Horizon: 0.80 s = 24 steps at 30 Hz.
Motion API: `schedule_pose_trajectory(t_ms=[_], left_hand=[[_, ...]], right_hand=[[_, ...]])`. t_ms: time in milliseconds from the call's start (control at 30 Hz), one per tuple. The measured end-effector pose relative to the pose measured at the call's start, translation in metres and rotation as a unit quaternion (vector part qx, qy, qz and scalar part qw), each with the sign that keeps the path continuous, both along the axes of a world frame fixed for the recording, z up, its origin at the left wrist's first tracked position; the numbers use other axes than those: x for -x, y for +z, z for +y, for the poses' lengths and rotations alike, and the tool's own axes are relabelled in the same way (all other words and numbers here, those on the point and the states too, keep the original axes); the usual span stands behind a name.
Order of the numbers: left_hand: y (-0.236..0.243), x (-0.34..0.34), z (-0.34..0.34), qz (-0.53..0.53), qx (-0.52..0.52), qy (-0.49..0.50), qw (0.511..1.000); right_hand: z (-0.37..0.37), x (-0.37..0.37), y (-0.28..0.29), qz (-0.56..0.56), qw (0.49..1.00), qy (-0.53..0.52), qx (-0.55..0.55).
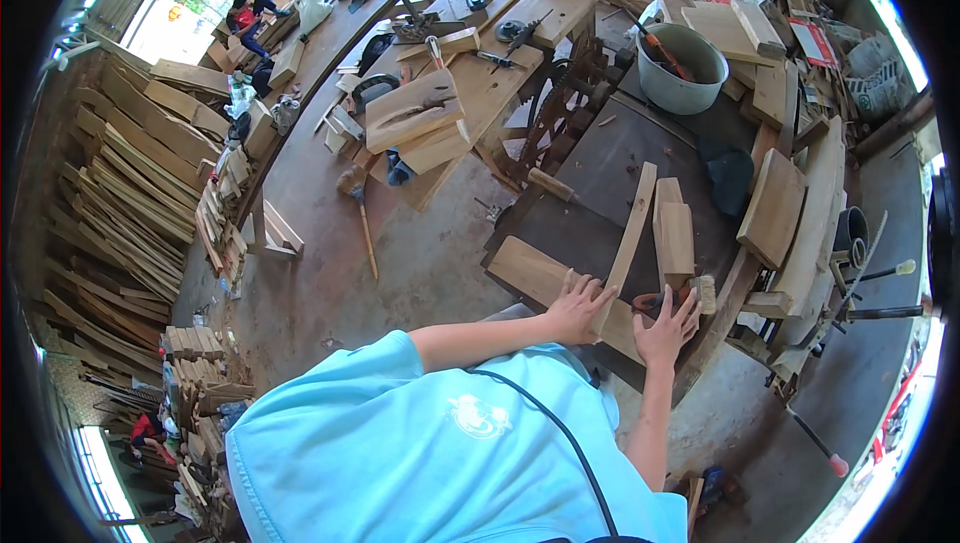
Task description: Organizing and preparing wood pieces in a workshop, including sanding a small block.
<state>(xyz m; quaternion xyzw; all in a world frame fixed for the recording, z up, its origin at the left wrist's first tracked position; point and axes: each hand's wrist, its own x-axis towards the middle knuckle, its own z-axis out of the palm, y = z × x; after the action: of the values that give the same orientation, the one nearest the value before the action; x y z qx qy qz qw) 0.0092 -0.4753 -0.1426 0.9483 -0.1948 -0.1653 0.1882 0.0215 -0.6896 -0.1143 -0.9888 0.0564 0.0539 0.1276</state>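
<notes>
My left hand (580,313) rests with spread, slightly bent fingers on a flat board (527,268), against the lower end of a narrow wooden strip (634,213). My right hand (662,331) has its fingers apart, raised beside a small dark orange-rimmed container (647,303). Just above it are two short wooden blocks (677,238), and a pale-bristled brush (706,294) lies by its fingertips. Farther up on the dark work table (580,153) is a wooden-handled tool (550,183).
A pot (681,78) with a tool stands at the back. Benches with planks and power tools (515,33) are ahead; a long-handled brush (362,233) leans left. Lumber stacks (130,213) line the left. Clamps (880,313) project right. Other people (250,23) sit far back left.
</notes>
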Motion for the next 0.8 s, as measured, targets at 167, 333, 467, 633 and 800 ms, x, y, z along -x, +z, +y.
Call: schedule_pose_trajectory(t_ms=[167, 333, 467, 633, 800], left_hand=[[-0.007, 0.007, -0.013, -0.025, 0.021, 0.055, 0.998], [-0.005, -0.009, -0.011, -0.010, 0.062, 0.205, 0.977], [-0.014, -0.031, 0.022, 0.103, 0.099, 0.284, 0.948], [0.010, -0.021, 0.067, 0.011, 0.035, 0.283, 0.958], [0.080, 0.002, 0.046, 0.047, -0.051, 0.297, 0.952]], right_hand=[[-0.025, -0.001, -0.001, 0.013, 0.999, 0.034, -0.012], [-0.046, -0.001, -0.019, -0.128, 0.982, 0.038, -0.132], [-0.079, -0.001, -0.028, -0.191, 0.929, -0.007, -0.318], [-0.095, -0.008, 0.027, -0.177, 0.900, -0.138, -0.373], [-0.014, -0.028, 0.080, -0.025, 0.709, 0.027, -0.704]])
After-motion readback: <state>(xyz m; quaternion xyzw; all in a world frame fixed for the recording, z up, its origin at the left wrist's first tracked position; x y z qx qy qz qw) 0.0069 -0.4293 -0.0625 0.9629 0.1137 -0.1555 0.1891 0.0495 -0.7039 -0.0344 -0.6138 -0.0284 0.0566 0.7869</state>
